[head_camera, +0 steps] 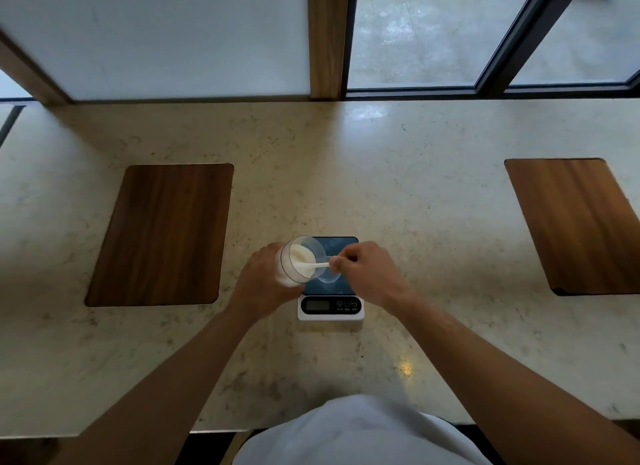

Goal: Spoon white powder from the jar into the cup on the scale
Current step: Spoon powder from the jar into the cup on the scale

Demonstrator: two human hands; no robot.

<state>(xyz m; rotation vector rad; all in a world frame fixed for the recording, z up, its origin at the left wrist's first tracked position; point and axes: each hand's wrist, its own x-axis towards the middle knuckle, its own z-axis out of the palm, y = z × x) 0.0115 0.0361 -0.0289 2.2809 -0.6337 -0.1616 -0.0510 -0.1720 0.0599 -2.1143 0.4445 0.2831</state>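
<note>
My left hand (260, 281) grips a clear jar (300, 261) of white powder, tilted with its mouth toward the right, above the left edge of the scale (330, 307). My right hand (367, 270) pinches the handle of a white spoon (317, 265) whose bowl reaches into the jar's mouth. A small clear cup (329, 277) stands on the scale's dark platform, partly hidden behind the jar and my right fingers. The scale's display looks dark and unreadable.
The scale sits on a pale stone counter (381, 173). Two brown wooden panels lie flat in it, one at left (162, 234) and one at right (578, 225). Windows and a wooden post (327, 38) rise behind the counter's far edge.
</note>
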